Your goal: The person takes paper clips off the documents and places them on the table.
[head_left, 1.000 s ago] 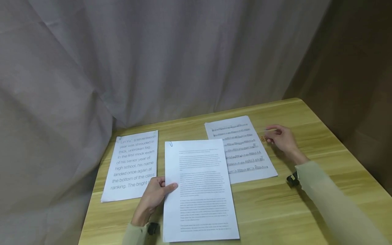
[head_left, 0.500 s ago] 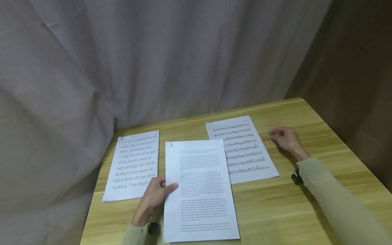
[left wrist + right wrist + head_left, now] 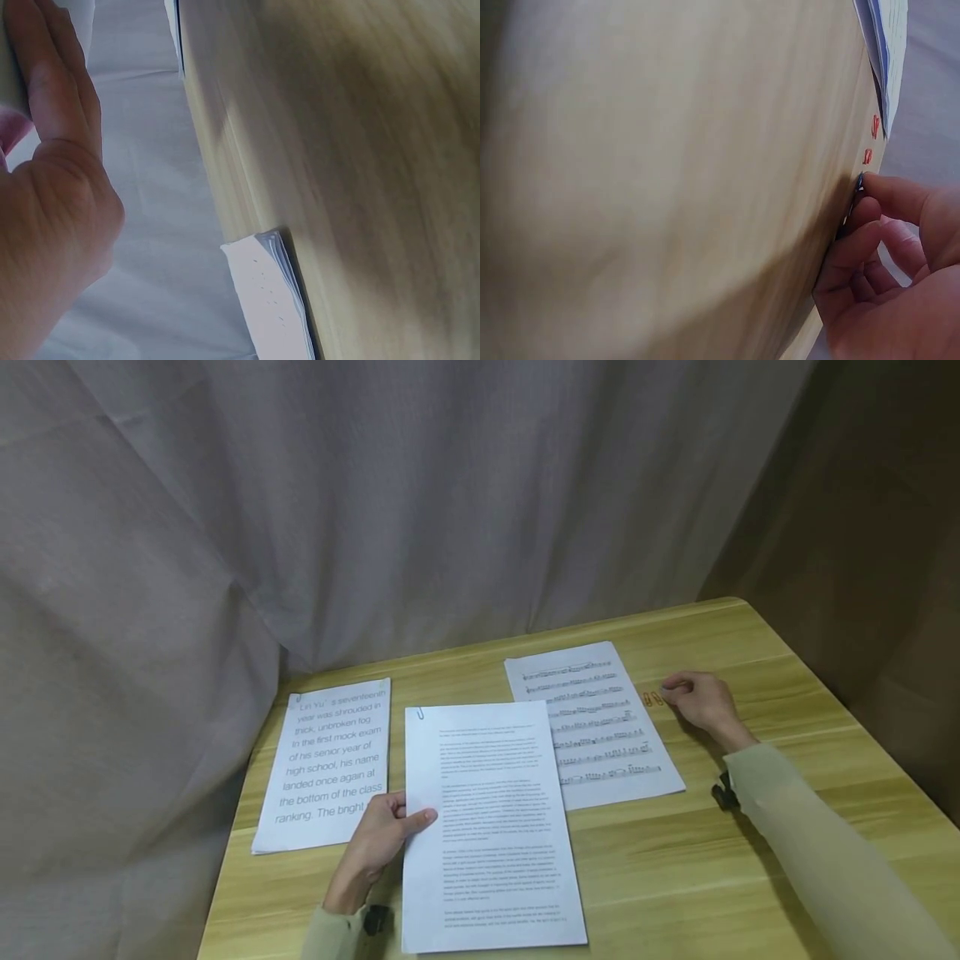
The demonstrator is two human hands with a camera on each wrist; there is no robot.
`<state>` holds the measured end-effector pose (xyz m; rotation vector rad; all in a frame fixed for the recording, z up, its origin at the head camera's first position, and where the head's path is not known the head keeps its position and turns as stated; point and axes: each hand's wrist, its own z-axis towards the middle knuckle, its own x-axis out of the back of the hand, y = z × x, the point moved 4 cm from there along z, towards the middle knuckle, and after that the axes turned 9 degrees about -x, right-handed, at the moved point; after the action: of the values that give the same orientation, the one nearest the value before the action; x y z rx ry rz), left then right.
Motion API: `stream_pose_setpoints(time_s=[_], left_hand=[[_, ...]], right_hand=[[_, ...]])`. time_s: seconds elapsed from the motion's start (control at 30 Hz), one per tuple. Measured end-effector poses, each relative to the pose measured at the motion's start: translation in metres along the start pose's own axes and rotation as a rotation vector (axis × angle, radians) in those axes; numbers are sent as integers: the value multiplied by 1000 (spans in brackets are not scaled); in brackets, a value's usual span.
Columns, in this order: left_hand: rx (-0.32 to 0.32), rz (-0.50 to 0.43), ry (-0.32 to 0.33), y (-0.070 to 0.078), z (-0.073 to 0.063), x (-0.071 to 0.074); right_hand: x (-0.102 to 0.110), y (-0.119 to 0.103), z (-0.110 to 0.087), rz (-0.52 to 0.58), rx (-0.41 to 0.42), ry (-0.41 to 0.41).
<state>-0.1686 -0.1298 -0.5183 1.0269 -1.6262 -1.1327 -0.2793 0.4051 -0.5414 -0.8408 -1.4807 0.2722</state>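
Note:
My left hand (image 3: pixel 382 835) grips the left edge of a stack of printed sheets (image 3: pixel 495 835), thumb on top and fingers beneath. A blue paper clip (image 3: pixel 420 714) sits on the stack's upper left corner. On the right of the table, my right hand (image 3: pixel 701 700) reaches down with thumb and forefinger drawn together. In the right wrist view its fingertips pinch at a small blue paper clip (image 3: pixel 860 181) on the tabletop; a bit of yellow shows lower down by the fingers. Two red paper clips (image 3: pixel 652 699) lie just left of that hand.
A sheet-music stack (image 3: pixel 607 735) lies right of centre, partly covered by the held sheets. At the left is a stack in large print (image 3: pixel 330 760) with a clip at its top left corner. Grey curtain (image 3: pixel 450 510) hangs behind the wooden table (image 3: pixel 675 877).
My right hand has shifted slightly right, off the red paper clips, which now show side by side. The left hand and its sheets stay in place.

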Motion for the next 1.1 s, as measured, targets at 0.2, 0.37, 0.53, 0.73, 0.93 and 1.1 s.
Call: stream_pose_setpoints(time_s=[0.2,0.37,0.53,0.73,0.93,1.1], left_hand=[[8,-2,4,-1,1,0],[10,-21,-3,-2,-1,-1],[-5,-34,-25,0,0,-3],[-9,-60,-58,0,-1,-7],[-19,-74,-73,1,-2,-10],[-22,-70,-77,3,-2,-13]], right_hand=[[3,0,0,13,-22,-7],[8,-2,-6,90,-75,63],[22,-25,-23,182,-70,173],[22,-80,-55,264,4,183],[-3,-143,-77,260,146,75],[-31,-188,-91,233,308,-60]])
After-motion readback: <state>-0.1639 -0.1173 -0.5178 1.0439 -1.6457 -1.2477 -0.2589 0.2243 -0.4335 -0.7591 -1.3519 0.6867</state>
